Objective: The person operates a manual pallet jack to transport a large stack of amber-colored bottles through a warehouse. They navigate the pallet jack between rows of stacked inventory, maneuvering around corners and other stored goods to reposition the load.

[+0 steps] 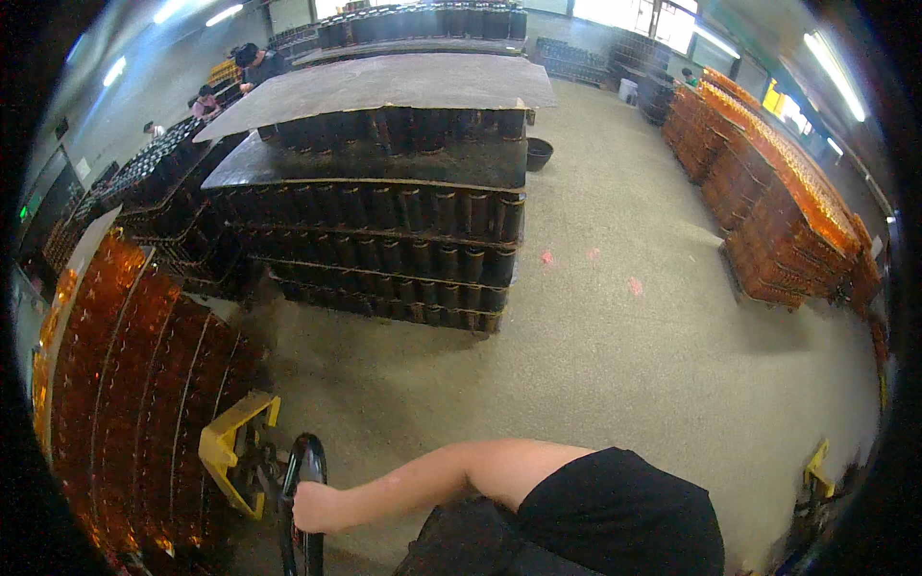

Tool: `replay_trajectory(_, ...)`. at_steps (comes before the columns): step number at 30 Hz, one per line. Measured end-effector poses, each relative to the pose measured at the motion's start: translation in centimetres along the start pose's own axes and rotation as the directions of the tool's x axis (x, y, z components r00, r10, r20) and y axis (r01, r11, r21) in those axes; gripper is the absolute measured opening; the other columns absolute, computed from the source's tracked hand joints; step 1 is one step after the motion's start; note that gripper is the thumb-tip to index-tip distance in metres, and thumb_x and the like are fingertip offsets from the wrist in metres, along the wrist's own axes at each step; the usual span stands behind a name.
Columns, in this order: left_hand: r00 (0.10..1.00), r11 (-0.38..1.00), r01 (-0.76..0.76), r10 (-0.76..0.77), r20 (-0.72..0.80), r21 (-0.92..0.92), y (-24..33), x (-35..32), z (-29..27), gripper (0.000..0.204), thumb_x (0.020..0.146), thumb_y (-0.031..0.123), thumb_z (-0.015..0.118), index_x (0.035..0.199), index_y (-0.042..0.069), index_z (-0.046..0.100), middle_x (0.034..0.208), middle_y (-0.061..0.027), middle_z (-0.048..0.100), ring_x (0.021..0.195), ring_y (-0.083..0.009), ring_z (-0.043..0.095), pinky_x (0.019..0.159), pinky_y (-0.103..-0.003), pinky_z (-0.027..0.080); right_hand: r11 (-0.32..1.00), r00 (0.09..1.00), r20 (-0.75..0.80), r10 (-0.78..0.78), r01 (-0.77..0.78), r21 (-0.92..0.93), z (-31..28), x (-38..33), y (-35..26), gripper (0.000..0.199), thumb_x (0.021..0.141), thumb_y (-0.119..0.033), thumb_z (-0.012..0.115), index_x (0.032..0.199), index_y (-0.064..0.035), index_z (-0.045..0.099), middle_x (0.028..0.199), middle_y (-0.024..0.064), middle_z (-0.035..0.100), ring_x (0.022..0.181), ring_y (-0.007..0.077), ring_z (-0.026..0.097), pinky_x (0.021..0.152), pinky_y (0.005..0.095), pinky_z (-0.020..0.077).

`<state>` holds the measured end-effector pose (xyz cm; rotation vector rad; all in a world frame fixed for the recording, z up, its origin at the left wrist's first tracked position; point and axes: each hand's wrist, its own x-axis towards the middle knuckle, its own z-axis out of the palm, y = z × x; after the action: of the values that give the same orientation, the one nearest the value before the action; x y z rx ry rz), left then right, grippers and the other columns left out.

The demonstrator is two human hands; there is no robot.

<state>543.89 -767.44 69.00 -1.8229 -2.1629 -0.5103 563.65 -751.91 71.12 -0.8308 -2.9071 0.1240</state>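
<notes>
My right arm, in a short black sleeve [624,514], reaches across my body to the left. At its end my right hand [317,508] is closed round the black loop-shaped handle [307,461] of what looks like a pallet jack. Just beyond the handle is a yellow metal frame [223,444]. It stands close beside a tall stack of amber bottles [134,384], layered with thin sheets and leaning in the fisheye view. My left hand is out of view.
Ahead stands a layered stack of dark bottles [384,254], with a grey sheet [384,82] on top. Amber bottle stacks [778,202] line the right side. A dark tub [539,154] sits on the grey floor [605,365]. Another yellow metal part [817,468] shows lower right. People [257,65] are far left.
</notes>
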Motion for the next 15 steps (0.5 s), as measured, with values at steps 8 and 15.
replay_trajectory(8,0.956,0.99,-0.11,0.129,-0.263,0.087,3.2,-8.1,-3.8,0.049,0.099,0.029,0.037,0.059,0.007,0.054,0.052,-0.005,0.051,0.042,-0.0191,0.042,0.039,-0.031,0.035,1.0,0.996,0.09,-0.024,0.023,0.012,-2.1,-7.5,-4.9,0.014,0.065,-0.022,0.069,0.065,-0.0078,0.066,0.065,0.01,0.065,0.062,0.0259,0.065,0.051,0.0374,0.0493)
replay_trajectory(15,0.988,0.937,0.149,-0.131,0.077,-0.316,6.8,-9.2,-7.0,0.027,0.087,0.021,0.046,0.069,0.003,0.054,0.072,-0.0165,0.056,0.071,-0.0366,0.052,0.068,-0.046,0.04,0.992,0.962,0.248,0.116,-0.123,0.015,-4.8,-11.4,-5.9,0.014,0.069,-0.022,0.064,0.078,-0.0109,0.063,0.075,0.0099,0.066,0.076,0.0263,0.066,0.065,0.0381,0.05)
